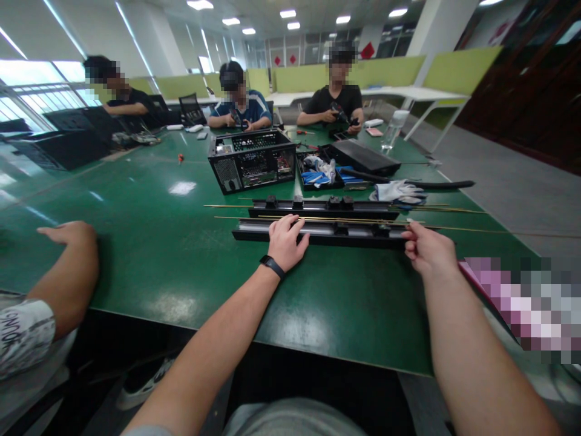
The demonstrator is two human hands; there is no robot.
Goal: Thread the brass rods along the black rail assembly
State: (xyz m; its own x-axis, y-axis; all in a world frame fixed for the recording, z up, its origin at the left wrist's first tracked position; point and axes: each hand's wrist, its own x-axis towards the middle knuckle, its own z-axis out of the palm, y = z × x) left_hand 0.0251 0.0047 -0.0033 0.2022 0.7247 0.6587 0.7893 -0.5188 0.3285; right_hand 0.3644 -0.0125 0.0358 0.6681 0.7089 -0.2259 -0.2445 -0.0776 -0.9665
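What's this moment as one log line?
left hand: over near black rail | right hand: at thin golden rods, grip unclear | beyond: far black rail, open PC case

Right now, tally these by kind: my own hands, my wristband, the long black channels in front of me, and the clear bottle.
Own hands: 2 (left hand, right hand)
Black wristband: 1
Long black channels: 2 (nearer channel, farther channel)
Clear bottle: 1
Total: 6

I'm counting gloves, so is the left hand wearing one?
No, the left hand is bare, with a black wristband behind it.
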